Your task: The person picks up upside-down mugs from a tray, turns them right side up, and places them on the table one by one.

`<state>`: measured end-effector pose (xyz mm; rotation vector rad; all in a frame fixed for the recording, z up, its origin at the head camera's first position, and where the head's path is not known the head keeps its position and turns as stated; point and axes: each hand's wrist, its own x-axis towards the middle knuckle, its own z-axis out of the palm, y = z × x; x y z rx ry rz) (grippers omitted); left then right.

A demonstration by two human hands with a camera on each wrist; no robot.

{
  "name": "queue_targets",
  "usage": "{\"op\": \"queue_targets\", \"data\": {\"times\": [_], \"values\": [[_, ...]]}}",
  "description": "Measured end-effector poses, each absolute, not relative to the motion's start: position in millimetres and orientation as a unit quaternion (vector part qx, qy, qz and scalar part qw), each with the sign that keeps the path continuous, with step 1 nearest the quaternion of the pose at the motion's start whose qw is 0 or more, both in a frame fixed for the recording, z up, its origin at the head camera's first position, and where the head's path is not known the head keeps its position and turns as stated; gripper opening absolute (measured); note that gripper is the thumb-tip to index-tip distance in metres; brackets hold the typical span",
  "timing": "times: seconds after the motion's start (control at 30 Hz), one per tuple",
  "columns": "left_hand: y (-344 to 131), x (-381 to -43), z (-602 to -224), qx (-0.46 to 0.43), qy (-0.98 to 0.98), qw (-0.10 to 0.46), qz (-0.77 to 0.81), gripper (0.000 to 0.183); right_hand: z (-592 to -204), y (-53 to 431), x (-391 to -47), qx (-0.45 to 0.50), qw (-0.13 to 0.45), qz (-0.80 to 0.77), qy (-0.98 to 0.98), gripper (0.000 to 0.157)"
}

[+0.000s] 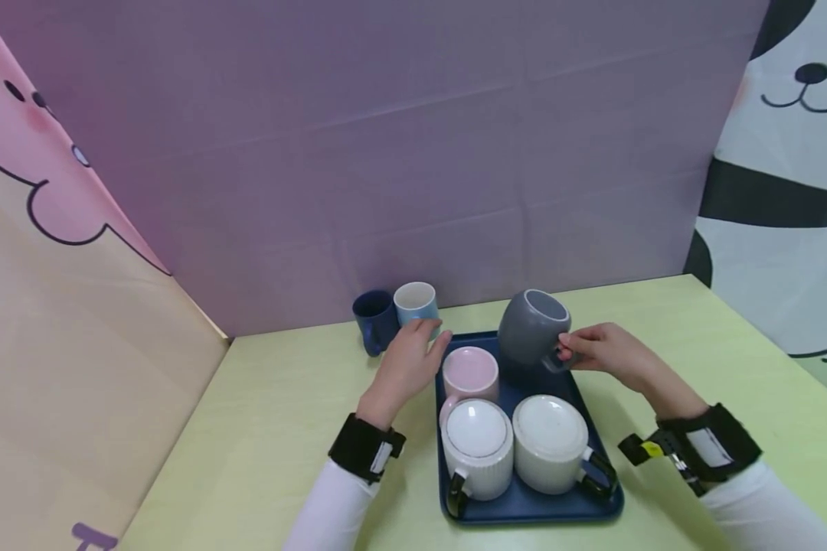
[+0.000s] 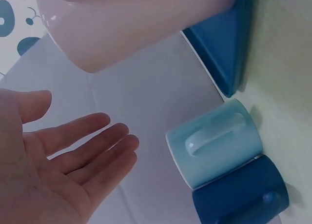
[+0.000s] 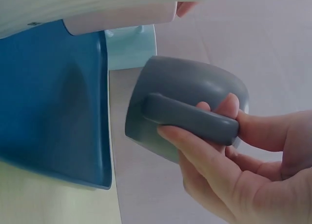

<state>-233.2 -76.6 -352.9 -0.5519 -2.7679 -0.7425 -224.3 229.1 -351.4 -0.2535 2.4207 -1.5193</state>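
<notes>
My right hand grips the handle of a grey mug between thumb and fingers. The mug is tilted above the back of a dark blue tray, and in the right wrist view its handle faces the camera. My left hand has relaxed, spread fingers and holds nothing. It hovers left of the tray, between a pink mug on the tray and a light blue mug behind. In the left wrist view the palm is bare.
Two white mugs with black handles, a left one and a right one, occupy the tray's front. A navy mug stands beside the light blue mug, left of the tray near the purple backdrop. The table is pale yellow-green.
</notes>
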Motion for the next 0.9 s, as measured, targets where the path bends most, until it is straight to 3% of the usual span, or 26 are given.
{"op": "queue_targets", "data": {"times": [0.6,0.9], "values": [[-60,-228,-333,-0.222,-0.940,0.106,-0.238,0.043,-343,224,-232,-0.081,0.133,-0.596,0.787,0.053],[-51,-229,-317,-0.229,-0.941,0.112,-0.222,0.041,-336,219,-237,-0.081,0.112,-0.648,0.749,0.042]]}}
